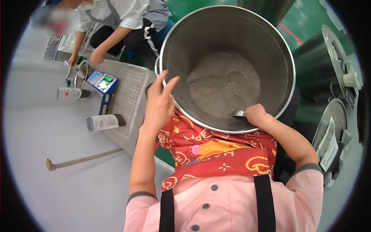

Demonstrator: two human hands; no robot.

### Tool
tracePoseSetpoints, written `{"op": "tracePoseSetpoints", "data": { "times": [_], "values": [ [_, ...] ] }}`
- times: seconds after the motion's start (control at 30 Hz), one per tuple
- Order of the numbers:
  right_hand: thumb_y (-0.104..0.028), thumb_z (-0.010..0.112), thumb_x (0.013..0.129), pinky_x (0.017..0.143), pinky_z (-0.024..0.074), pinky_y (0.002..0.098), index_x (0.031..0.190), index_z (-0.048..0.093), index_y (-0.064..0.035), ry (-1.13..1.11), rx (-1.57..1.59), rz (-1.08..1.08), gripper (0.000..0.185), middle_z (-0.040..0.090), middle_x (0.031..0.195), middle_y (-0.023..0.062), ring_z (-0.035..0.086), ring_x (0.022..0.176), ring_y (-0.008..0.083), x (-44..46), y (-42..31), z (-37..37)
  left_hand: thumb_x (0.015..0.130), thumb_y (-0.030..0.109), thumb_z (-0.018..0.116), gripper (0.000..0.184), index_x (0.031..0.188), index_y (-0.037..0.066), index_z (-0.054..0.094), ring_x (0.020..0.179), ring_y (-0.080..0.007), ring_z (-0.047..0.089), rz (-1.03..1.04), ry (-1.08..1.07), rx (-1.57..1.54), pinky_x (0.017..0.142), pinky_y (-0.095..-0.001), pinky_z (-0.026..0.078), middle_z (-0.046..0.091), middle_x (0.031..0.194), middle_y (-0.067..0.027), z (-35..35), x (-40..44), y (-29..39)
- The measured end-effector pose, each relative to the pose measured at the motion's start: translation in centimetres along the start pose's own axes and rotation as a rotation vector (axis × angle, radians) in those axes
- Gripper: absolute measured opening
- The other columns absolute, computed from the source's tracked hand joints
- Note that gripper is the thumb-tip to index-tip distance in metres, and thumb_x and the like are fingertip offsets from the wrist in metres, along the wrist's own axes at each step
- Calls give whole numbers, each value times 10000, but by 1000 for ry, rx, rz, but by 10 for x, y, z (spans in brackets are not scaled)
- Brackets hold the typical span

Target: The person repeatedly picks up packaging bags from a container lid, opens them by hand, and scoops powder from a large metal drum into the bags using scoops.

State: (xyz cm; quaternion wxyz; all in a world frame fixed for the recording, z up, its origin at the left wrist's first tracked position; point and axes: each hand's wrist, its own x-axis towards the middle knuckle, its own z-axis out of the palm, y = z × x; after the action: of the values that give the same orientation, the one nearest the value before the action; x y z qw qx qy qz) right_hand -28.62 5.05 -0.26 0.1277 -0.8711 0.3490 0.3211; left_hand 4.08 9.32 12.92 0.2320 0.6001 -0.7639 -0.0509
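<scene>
While right hand (256,115) grips ladle (238,113), pot (228,33) holds powder (224,87) (greyish).

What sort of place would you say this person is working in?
Probably a food or dry-goods packing workroom: it has a large metal pot of greyish, grainy material, a digital scale with a lit display, and labelled pouches.

right hand (256,115) gripping scoop (238,113), left hand (159,101) beside pot (228,33) — grey powder (224,87) inside
</scene>
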Motion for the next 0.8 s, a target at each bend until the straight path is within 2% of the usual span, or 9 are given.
{"op": "tracePoseSetpoints", "data": {
  "times": [0.1, 0.17, 0.27, 0.43, 0.47, 0.53, 0.63, 0.73, 0.8],
  "values": [
    [-162, 524, 813, 667, 518, 332, 864, 711, -113, -42, -26, 15, 201, 689, 893, 84, 672, 837, 213, -4, -6, -10, 760, -21, 508, 565, 1299, 103, 386, 996, -360, 546, -157, -234, -424, 851, -409, 453, 509, 1161, -197, 59, 29, 8],
    [-164, 520, 820, 675, 518, 328, 886, 711, -116, -91, -41, 16, 208, 689, 908, 78, 669, 858, 214, -1, -5, -12, 743, -61, 468, 558, 1273, 100, 399, 970, -378, 566, -78, -277, -292, 820, -421, 477, 529, 1111, -202, 108, 28, 2],
    [-159, 525, 829, 709, 517, 333, 944, 703, -108, -156, -10, 32, 218, 681, 965, 88, 655, 921, 217, 13, -10, -12, 750, -29, 494, 425, 1167, 50, 503, 963, -365, 572, -111, -835, 60, 824, -434, 474, 554, 1036, -228, 150, 12, -6],
    [-136, 566, 798, 737, 518, 374, 986, 690, -73, -202, 65, -70, 234, 663, 1022, 122, 645, 947, 252, 47, -19, -10, 776, 47, 554, 328, 1102, 23, 524, 935, -360, 585, -161, -557, -63, 806, -425, 481, 571, 1013, -207, 142, 18, -6],
    [-146, 564, 797, 721, 520, 369, 969, 685, -50, -239, 84, -119, 231, 668, 981, 130, 652, 907, 254, 54, -21, -8, 782, 65, 567, 315, 1091, 21, 527, 931, -358, 587, -157, -515, -76, 803, -422, 482, 574, 1010, -203, 140, 20, -5],
    [-167, 559, 795, 690, 522, 360, 934, 675, -5, -315, 123, -210, 243, 677, 899, 144, 667, 827, 260, 63, -23, -8, 791, 89, 582, 307, 1087, 24, 531, 933, -356, 587, -152, -584, -48, 803, -421, 482, 577, 1004, -200, 142, 18, -7],
    [-194, 574, 781, 669, 515, 374, 939, 664, 21, -533, 236, -154, 282, 670, 885, 166, 661, 793, 282, 67, -23, -20, 783, 94, 589, 299, 1066, 12, 537, 895, -361, 601, -113, -582, -50, 776, -427, 495, 579, 988, -209, 147, 13, -9],
    [-222, 585, 774, 662, 508, 385, 929, 665, 23, -493, 264, -85, 300, 665, 869, 173, 655, 770, 290, 71, -17, -18, 767, 71, 584, 311, 1070, 10, 540, 888, -365, 605, -105, -559, -60, 774, -429, 498, 579, 1000, -215, 147, 13, -8],
    [-152, 592, 738, 665, 504, 391, 897, 680, 10, -429, 289, -80, 243, 671, 857, 162, 655, 794, 282, 77, -14, -18, 756, 43, 572, 330, 1083, 15, 539, 901, -369, 600, -112, -580, -57, 782, -429, 496, 577, 1017, -217, 148, 10, -11]
  ]
}}
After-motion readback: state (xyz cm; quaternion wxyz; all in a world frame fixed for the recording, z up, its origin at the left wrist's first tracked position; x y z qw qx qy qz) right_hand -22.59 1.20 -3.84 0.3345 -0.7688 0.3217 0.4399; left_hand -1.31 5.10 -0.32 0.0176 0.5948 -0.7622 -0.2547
